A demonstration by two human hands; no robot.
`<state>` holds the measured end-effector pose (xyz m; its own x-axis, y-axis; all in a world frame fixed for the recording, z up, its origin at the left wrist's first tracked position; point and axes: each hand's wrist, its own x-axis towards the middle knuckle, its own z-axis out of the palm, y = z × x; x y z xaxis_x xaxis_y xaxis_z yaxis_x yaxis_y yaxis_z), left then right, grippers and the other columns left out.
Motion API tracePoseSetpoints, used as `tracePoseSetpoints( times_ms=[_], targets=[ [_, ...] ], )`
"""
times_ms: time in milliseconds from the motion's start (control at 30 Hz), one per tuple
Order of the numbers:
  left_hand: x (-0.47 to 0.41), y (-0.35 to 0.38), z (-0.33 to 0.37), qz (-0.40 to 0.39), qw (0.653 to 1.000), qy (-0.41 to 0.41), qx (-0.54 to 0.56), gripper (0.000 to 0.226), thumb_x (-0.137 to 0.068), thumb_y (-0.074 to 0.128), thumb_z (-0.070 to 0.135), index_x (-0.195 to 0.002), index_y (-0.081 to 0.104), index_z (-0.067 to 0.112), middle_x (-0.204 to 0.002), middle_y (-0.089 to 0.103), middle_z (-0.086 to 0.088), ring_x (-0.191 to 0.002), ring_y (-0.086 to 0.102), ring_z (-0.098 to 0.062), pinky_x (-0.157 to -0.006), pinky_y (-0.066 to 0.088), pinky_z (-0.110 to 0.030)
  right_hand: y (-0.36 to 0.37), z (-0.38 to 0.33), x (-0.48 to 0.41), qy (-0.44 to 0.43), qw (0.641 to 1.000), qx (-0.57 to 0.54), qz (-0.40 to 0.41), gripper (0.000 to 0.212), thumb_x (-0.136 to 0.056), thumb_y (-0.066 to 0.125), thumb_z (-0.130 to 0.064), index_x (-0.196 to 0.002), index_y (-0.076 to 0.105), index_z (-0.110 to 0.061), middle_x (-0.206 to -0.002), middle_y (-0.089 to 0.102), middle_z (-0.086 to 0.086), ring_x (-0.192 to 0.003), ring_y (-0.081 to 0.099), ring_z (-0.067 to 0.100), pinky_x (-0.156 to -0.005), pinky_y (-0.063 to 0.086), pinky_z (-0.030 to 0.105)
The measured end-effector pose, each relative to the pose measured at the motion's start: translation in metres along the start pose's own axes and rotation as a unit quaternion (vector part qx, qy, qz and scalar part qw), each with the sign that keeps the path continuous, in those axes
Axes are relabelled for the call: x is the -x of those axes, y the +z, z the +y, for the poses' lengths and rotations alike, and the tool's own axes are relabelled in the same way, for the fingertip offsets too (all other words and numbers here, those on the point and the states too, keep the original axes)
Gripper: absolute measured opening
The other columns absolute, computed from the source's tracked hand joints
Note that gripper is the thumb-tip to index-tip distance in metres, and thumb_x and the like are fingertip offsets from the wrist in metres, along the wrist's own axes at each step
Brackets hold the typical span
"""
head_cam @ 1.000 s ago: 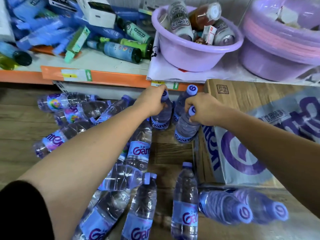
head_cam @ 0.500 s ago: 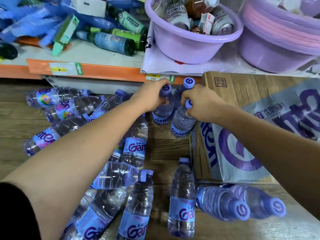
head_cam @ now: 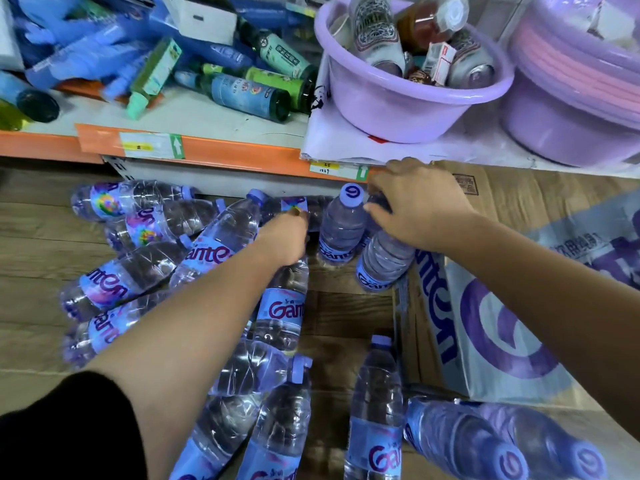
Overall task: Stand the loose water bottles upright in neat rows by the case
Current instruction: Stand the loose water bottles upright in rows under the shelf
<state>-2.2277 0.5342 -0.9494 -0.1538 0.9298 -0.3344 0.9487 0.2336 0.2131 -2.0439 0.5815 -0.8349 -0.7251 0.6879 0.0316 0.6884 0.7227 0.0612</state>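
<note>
Water bottle [head_cam: 384, 265] held upright under right hand [head_cam: 422, 206], left hand [head_cam: 284, 237] nearby.

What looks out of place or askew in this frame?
Most of the clear plastic water bottles with purple caps lie on their sides in a heap on the wooden floor, left of the printed cardboard case; only a few upright bottles stand beside it. On the orange-edged shelf above, dark bottles also lie toppled.

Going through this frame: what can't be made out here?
- Head view: right hand covers the top of the upright bottle under it; grip unclear.
- Head view: left hand blocks sight of whether it touches the lying bottle.
- Head view: nearest bottles cut off by bottom edge.
- Head view: shelf price tag too small to read.
</note>
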Motion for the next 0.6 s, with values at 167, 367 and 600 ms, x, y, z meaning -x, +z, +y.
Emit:
tracePoseSetpoints(
  times_ms=[167, 367, 600],
  targets=[
    [-0.032, 0.008, 0.014, 0.059, 0.995, 0.026, -0.074, 0.046, -0.089, 0.046, 0.007, -0.134, 0.038, 0.003, -0.139, 0.040, -0.016, -0.131, 0.036, -0.034, -0.104, 0.035, -0.043, 0.014, 0.001, -0.022, -0.013, 0.998, -0.057, 0.020, 0.025, -0.093, 0.046, -0.025, -0.112, 0.057, -0.014, -0.110, 0.058, 0.006, -0.111, 0.049, 0.027, -0.079, 0.041, 0.034],
    [-0.065, 0.017, 0.013, 0.039, 0.988, 0.048, -0.140, 0.062, -0.091, 0.046, 0.022, -0.146, 0.018, 0.018, -0.145, 0.027, -0.015, -0.135, 0.027, -0.035, -0.110, 0.029, -0.046, 0.027, 0.010, -0.032, -0.009, 0.991, -0.136, 0.006, 0.025, -0.094, 0.042, -0.022, -0.115, 0.055, -0.014, -0.107, 0.061, 0.007, -0.097, 0.056, 0.029, -0.079, 0.045, 0.035],
    [-0.079, 0.006, 0.017, 0.021, 0.986, 0.027, -0.166, 0.055, -0.089, 0.054, 0.025, -0.138, 0.031, 0.016, -0.141, 0.035, -0.014, -0.128, 0.035, -0.038, -0.093, 0.045, -0.047, 0.043, 0.012, -0.035, -0.010, 0.987, -0.157, 0.022, 0.032, -0.099, 0.038, -0.031, -0.088, 0.059, -0.010, -0.081, 0.058, 0.003, -0.078, 0.053, 0.025, -0.073, 0.035, 0.031]
  ],
)
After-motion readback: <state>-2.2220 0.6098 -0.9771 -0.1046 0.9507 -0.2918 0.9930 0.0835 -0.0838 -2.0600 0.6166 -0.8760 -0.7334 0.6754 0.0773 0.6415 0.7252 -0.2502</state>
